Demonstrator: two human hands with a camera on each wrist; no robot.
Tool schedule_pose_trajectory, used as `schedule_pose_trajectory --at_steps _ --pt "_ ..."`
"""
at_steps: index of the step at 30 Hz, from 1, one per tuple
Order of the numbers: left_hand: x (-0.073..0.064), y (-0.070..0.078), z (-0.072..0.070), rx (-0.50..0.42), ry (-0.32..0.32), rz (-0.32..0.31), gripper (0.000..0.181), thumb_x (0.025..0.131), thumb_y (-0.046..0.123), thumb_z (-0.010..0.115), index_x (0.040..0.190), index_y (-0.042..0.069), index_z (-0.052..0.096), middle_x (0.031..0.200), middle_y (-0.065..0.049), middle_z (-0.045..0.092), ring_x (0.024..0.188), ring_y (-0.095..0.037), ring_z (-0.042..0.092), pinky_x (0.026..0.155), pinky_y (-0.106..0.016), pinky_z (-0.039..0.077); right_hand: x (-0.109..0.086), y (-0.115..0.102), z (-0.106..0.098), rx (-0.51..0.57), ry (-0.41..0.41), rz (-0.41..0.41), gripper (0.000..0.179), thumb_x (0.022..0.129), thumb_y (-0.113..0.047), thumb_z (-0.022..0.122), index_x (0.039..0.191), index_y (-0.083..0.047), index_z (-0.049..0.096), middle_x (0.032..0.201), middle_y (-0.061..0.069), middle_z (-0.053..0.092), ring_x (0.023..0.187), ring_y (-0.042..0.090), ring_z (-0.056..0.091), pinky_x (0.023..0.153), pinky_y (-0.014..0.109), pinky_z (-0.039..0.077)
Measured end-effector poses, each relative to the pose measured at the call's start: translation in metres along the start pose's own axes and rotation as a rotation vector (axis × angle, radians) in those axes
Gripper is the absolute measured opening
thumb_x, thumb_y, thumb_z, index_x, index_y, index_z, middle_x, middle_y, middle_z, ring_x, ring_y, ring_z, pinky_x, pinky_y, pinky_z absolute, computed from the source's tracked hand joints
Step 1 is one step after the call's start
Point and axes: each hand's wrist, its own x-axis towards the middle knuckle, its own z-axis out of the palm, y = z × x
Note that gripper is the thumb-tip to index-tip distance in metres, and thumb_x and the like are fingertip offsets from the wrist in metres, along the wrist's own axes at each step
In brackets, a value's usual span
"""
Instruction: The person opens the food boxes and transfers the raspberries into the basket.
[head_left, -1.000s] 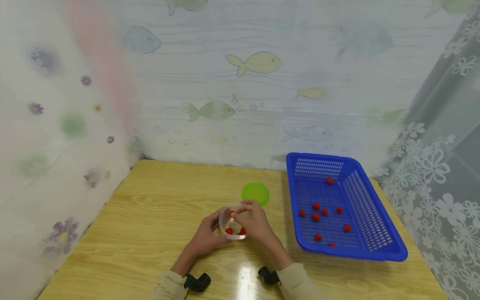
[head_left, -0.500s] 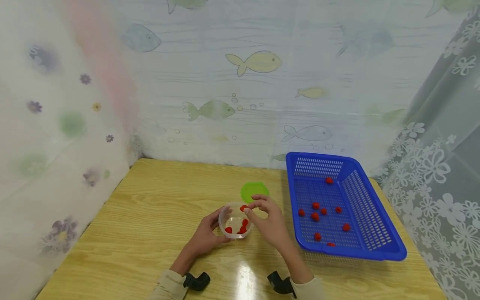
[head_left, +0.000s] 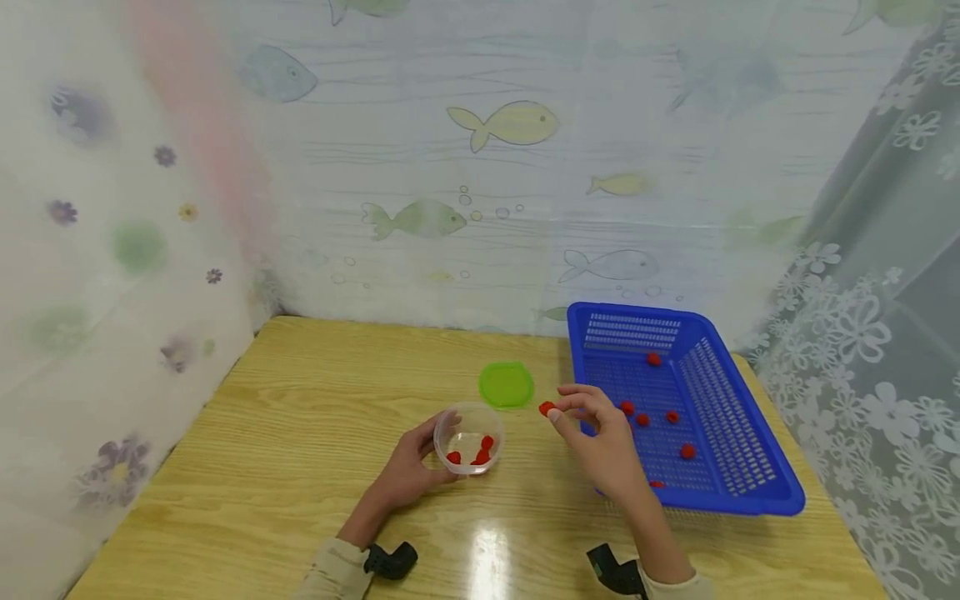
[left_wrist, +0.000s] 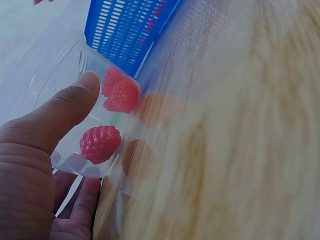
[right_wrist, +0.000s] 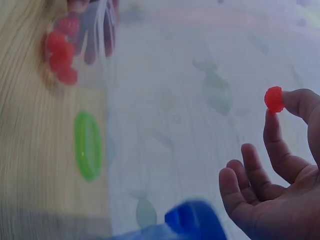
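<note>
My left hand [head_left: 411,471] holds a clear plastic tub [head_left: 467,442] on the table, tilted toward me, with the thumb [left_wrist: 70,107] along its side and the other fingers partly hidden behind it. Several red raspberries [left_wrist: 100,144] lie at the bottom of the tub. Between the thumb and index fingertip of my right hand [head_left: 607,450] is a single raspberry [right_wrist: 274,99], pinched in the air right of the tub. That hand's remaining fingers are loosely bent. Part of it covers the left rim of a blue basket [head_left: 750,500], where more raspberries [head_left: 687,451] are scattered.
A green lid [head_left: 506,385] lies flat on the wooden table [head_left: 337,392] behind the tub. The basket takes up the table's right side. Behind the table hangs a curtain [head_left: 510,208] printed with fish. A black wrist mount [head_left: 617,571] sits on each forearm.
My right hand has come out of the tub with a raspberry and moved right, toward the basket. My left hand has kept its hold on the tub in nearly the same spot.
</note>
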Motion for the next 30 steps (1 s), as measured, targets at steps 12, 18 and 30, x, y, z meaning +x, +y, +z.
schedule_pose_trajectory --at_steps 12,18,30 --pt "0.000 0.000 -0.002 -0.003 0.015 -0.042 0.091 0.079 0.004 0.087 0.157 0.011 0.040 0.152 -0.016 0.050 0.141 -0.034 0.048 0.109 -0.021 0.043 -0.003 0.017 -0.059 -0.036 0.191 0.048 0.026 0.103 -0.020 0.063 0.110 0.004 0.068 0.125 -0.008 0.060 0.111 -0.004 0.055 0.091 0.007 0.047" --pt "-0.001 -0.003 -0.001 -0.001 0.013 -0.029 0.089 0.081 0.004 0.085 0.157 0.012 0.040 0.152 -0.015 0.050 0.141 -0.033 0.048 0.109 -0.019 0.042 -0.011 0.024 -0.088 -0.074 0.271 0.073 0.030 0.103 -0.023 0.062 0.112 0.006 0.066 0.119 -0.021 0.058 0.106 -0.005 0.058 0.087 0.005 0.047" --pt "-0.001 0.000 0.001 -0.021 -0.001 -0.034 0.089 0.081 0.005 0.086 0.157 0.013 0.039 0.154 -0.015 0.048 0.141 -0.033 0.047 0.108 -0.019 0.043 -0.030 0.039 -0.125 -0.167 0.353 0.252 0.043 0.100 -0.040 0.064 0.116 0.000 0.067 0.115 -0.027 0.055 0.112 -0.010 0.045 0.084 0.003 0.040"
